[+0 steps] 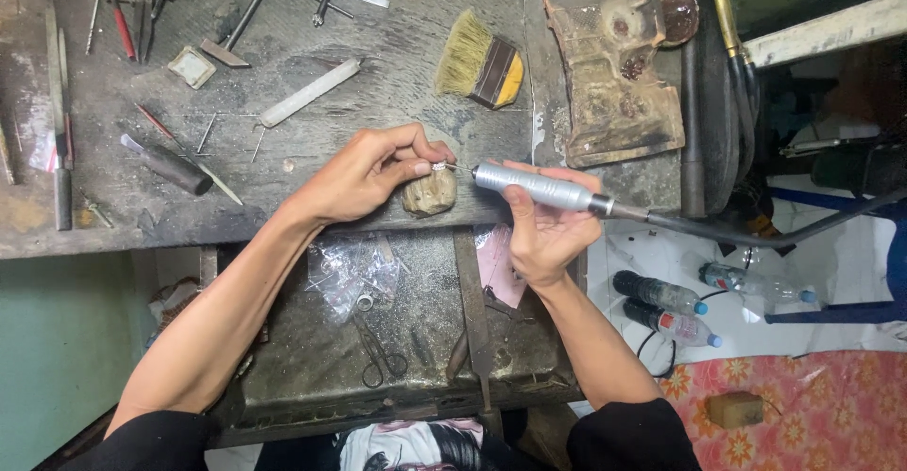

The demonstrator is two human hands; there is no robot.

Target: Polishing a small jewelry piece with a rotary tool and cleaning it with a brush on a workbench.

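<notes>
**Rotary tool tip meets a small ring held over a worn bench peg**

Head view: the left hand (364,173) reaches in from the near left and pinches a small silvery ring (439,165) between thumb and fingertips, its fingers narrowed tight around the piece. The ring sits just above a rounded, worn wooden bench peg (430,191) at the near edge of the scarred grey workbench (378,36). The right hand (543,230) grips a long silver cylindrical rotary handpiece (534,188), fingers wrapped closed around its barrel, thumb along the top. The handpiece's long axis runs nearly level, left to right; its thin bit points left and touches, or all but touches, the ring. A dark flexible shaft (756,235) trails off to the right from its back end. So the ring lies just left of the right hand's tool tip and directly at the left hand's fingertips, and the left hand is the nearer one to it.

Farther back on the bench lie a straw-bristled brush with a dark and yellow handle (479,65), a flat pale metal file (310,92) and a red-handled tool (120,17). Below the bench, a dusty metal drawer (416,339) holds clear plastic bags (345,273) and small scissors (378,353). Plastic bottles with blue caps (661,306) lie on the floor to the right.
</notes>
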